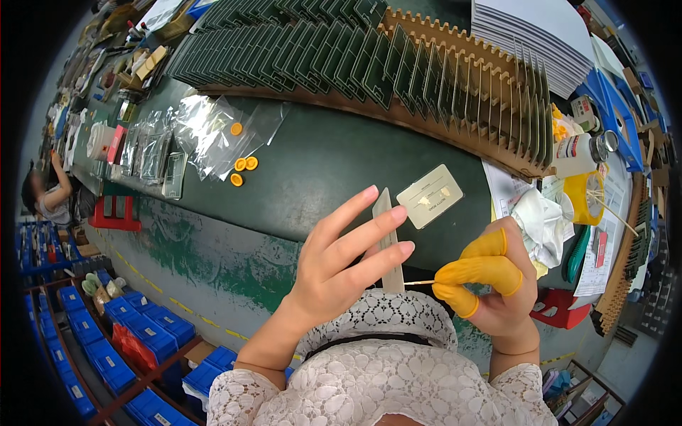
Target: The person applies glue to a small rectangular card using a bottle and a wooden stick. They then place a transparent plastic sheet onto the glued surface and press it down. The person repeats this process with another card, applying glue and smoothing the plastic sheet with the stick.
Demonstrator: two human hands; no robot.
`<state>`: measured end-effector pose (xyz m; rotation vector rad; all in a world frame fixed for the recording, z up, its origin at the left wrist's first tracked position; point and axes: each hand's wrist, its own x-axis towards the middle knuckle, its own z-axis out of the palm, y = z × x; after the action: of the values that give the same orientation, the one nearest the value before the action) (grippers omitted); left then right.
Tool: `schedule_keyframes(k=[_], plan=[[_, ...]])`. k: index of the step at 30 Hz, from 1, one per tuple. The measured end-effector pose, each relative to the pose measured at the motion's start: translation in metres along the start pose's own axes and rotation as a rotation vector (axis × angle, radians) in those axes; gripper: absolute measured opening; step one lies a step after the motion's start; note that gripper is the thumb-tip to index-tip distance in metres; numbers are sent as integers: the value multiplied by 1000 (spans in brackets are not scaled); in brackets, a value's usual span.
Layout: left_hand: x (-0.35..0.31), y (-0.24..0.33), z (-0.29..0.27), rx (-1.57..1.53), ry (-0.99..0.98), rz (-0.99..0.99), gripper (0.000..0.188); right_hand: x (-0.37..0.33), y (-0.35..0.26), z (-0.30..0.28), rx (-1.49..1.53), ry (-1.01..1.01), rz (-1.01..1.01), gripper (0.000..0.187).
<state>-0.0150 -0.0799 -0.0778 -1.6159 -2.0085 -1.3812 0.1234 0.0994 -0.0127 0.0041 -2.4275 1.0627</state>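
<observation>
My left hand [337, 266] holds a thin, pale flat panel [387, 241], seen nearly edge-on and upright, its fingers spread over one side. In my right hand [497, 284], with yellow finger cots on several fingers, a thin stick [419, 282] is pinched. The stick's far end meets the panel's lower edge; I cannot make out its tip. Just beyond my hands, a pale rectangular plate [430, 197] with rounded corners and small printed marks lies flat on the dark green table [312, 163].
Notched brown racks [469, 135] full of upright dark green panels span the back. To the right are a clear bottle [582, 153], a yellow holder with sticks [584, 197] and a crumpled white cloth [540, 224]. Orange finger cots [246, 164] and clear plastic bags [213, 131] lie left.
</observation>
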Motion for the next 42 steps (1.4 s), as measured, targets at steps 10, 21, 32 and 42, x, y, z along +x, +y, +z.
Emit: schedule_keyframes(k=[10, 21, 32, 42], plan=[[-2, -2, 3, 44, 74, 66, 41, -1, 2, -1, 58, -40, -32, 33], [-1, 1, -2, 41, 8, 39, 45, -1, 3, -1, 56, -47, -40, 33], [-1, 0, -1, 42, 12, 40, 45, 1, 2, -2, 45, -42, -32, 34], [-1, -1, 3, 48, 70, 62, 40, 0, 3, -4, 42, -56, -36, 33]])
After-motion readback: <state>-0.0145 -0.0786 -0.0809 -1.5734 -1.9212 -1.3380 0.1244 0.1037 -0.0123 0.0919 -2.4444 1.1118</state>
